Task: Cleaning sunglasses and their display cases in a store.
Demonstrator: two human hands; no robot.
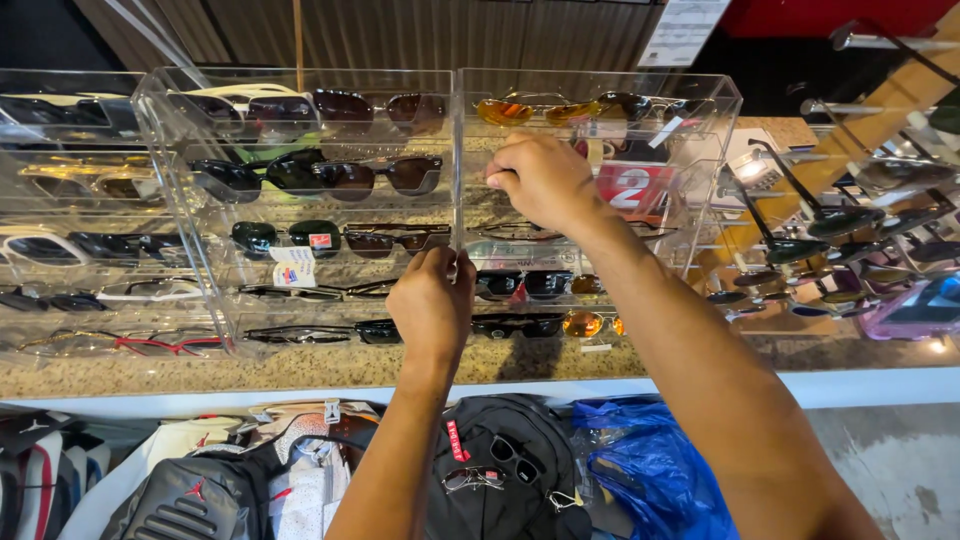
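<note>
The left hand (432, 300) is pinching the front edge of the clear acrylic display case (455, 150) with fingers curled together, low on the upright divider wall. The right hand (545, 180) is gripping the same wall higher up, above and slightly right of the left, fingers closed over its edge. The case's long axis is running sideways along the bench (700, 355), sunglasses (375, 175) lying just left of both hands.
</note>
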